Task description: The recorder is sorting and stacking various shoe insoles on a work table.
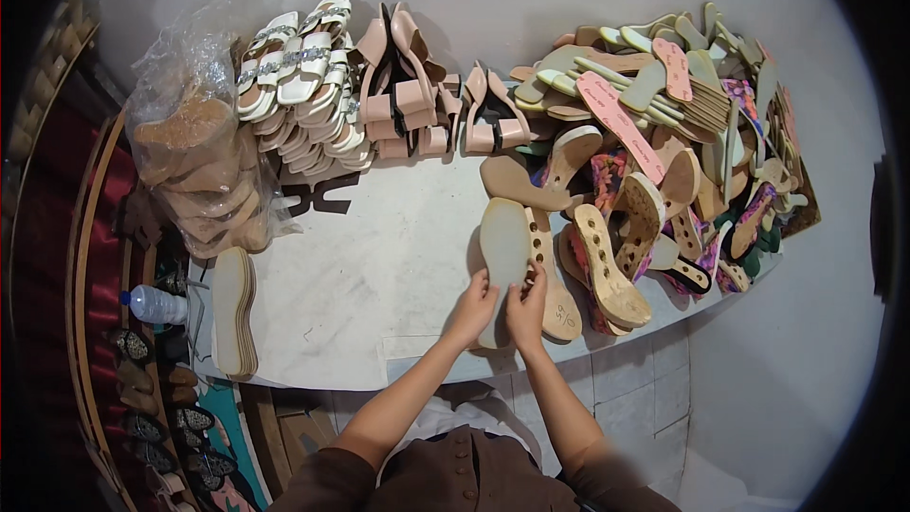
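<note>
We record a white table [351, 261] as the largest item, and take the pale insole held on its near side as our reference for all places. To the right of the insole and beyond it we find a tall heap of soles and wedge shoes [647, 88]. Well to its left, and farther off, stands a clear plastic bag [190, 147] of tan wedges. Beyond it to the left we note a pile of white sandals [305, 71], and nearly straight beyond it a group of pink sandals [403, 100]. A stack of insoles [230, 313] lies well to its left, near the table's edge. Just beside it on the right lies a perforated sole [562, 318], partly covered by the right hand. The pale insole [506, 235] itself lies ahead of the fingertips, its long axis running away from the body and its broad end farthest off. The left hand [474, 308] grasps its left edge, and the right hand [526, 311] its right edge, both toward the narrow end; since both touch it, we rate neither nearer. A bottle [159, 304] stands far to its left. Thumbs show on the upper face; we cannot tell how the hidden fingers sit beneath.
</note>
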{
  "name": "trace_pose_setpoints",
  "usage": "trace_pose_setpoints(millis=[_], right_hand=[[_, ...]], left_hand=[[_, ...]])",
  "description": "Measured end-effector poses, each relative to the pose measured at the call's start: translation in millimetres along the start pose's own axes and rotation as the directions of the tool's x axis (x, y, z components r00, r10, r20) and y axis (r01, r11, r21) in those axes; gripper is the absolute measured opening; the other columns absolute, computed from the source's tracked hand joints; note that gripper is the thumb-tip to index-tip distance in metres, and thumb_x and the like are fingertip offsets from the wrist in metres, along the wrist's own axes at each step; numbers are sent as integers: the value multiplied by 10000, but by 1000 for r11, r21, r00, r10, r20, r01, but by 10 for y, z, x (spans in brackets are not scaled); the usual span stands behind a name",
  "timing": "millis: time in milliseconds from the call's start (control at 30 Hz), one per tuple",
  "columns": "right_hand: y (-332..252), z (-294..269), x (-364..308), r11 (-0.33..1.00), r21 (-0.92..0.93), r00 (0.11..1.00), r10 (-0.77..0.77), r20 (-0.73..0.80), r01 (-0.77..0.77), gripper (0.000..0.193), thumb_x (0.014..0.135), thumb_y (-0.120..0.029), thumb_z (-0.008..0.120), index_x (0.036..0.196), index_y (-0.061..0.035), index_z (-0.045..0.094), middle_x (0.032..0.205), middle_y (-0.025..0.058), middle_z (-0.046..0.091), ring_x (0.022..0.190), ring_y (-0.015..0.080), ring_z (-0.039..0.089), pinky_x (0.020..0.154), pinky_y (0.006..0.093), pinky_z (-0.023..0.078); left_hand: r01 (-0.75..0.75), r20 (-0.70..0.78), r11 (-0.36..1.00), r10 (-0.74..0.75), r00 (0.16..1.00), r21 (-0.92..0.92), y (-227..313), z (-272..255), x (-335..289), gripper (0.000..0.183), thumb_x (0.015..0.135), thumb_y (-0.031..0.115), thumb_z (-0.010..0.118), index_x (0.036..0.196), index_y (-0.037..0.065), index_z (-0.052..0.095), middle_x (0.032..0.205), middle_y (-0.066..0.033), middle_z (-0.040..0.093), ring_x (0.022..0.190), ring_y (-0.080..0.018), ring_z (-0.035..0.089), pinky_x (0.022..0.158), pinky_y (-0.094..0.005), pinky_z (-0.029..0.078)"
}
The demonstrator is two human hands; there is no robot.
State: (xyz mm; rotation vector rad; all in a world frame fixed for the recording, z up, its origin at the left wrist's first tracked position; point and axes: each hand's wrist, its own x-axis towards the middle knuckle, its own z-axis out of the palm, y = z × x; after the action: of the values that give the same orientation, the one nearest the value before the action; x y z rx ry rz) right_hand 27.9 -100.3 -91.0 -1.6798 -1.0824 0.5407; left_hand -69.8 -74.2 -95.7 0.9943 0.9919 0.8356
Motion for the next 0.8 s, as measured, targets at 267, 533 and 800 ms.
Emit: trace_pose_setpoints(millis=[267,533,800], right_hand=[[-470,885,-413,967,210,854,12,520,-141,392,811,-21,544,1192,-48,457,1127,111,458,903,185,538,775,283,456],[-895,1942,-997,953,290,735,-136,665,-86,399,784,-33,564,1178,-60,511,1014,143,502,819,231,547,733,298,471],[-1154,2476,-1305,979,192,731,-76,678,-76,396,779,-35,570,1172,-62,531,1022,140,517,786,235,557,728,309,470]], left_hand=[[-65,-389,987,118,914,146,29,-1175,-612,383,874,42,456,1248,-21,403,1033,-140,579,928,-168,563,785,-272,446],[93,-591,838,296,750,537,38,-2412,-1173,431,823,50,491,1238,-40,414,1099,-231,531,955,-321,556,793,-348,457],[216,-533,650,341,774,729,261,-2906,-1409,457,818,93,502,1242,-50,411,1188,-233,487,1082,-340,494,906,-347,403]])
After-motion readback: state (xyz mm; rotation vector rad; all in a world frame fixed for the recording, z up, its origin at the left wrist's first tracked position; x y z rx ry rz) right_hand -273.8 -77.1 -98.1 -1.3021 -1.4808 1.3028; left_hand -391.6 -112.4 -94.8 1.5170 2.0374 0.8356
